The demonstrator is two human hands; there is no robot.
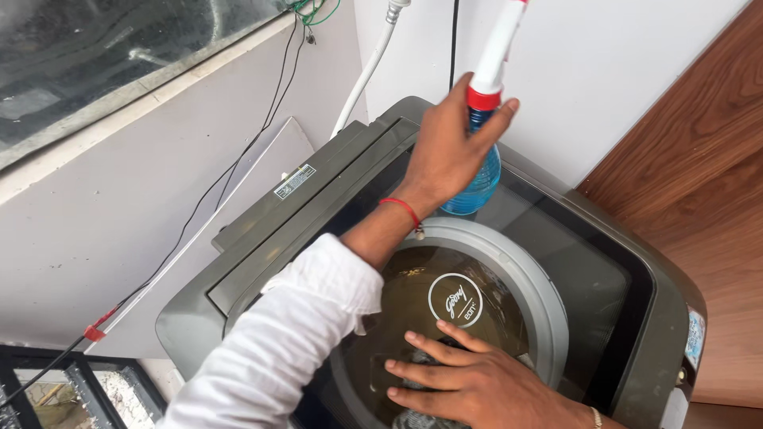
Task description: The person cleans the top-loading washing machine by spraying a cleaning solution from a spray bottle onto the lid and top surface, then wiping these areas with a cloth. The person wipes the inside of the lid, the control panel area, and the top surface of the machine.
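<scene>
- Head view: left hand [449,147] reaches far, its grip wrapped round the neck of a blue spray bottle [482,181] standing upright on the washing machine [664,310] at the far edge of its glass lid [572,270].
- Right hand [477,383] lies spread flat on the near lid, holding nothing.
- Judgement: the bottle is in hand, and working it calls for a steady hold.

You get bright, even daylight, soft and diffuse. White painted wall [604,71] near overexposed. Dark glass lid of grey top-loading washing machine [556,270] carries pale reflections, mild glare. Soft shadow under white-sleeved left arm [294,342]. Focus sharp centre; blue plastic spray bottle [481,179] slightly motion-blurred. Wide-angle bending at edges.
</scene>
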